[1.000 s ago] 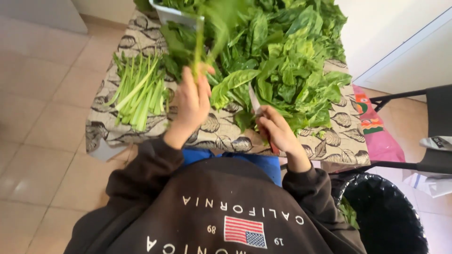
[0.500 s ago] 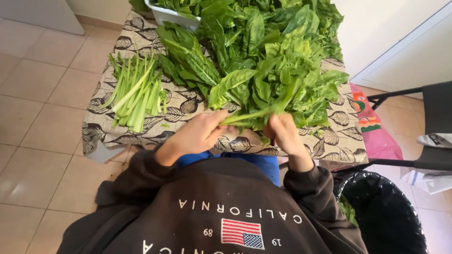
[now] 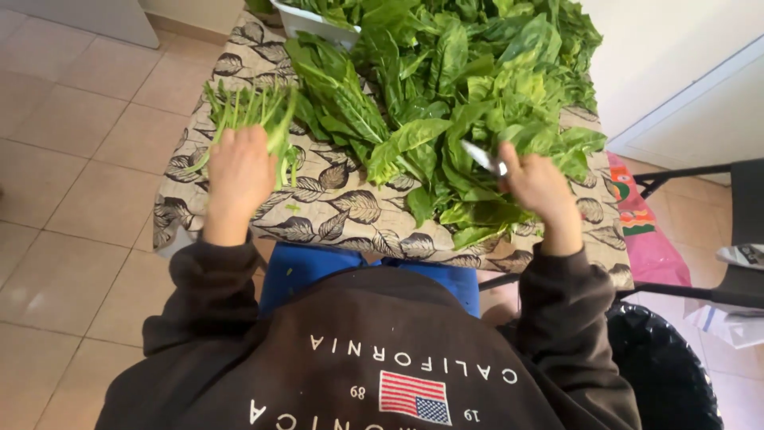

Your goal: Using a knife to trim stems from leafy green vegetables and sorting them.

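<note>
Setting: tiled floor; bench (image 3: 350,211) under a leaf-print cloth.
Left hand (image 3: 237,177): grip closed over cut green stems (image 3: 253,111) at 10 o'clock.
Right hand (image 3: 539,185): grip closed round a small knife (image 3: 483,157), blade toward 11 o'clock.
Leaf pile (image 3: 469,95): 12–2 o'clock.
Risk: blade half-hidden in leaves — a cut is possible; stems near the edge may drop.
</note>
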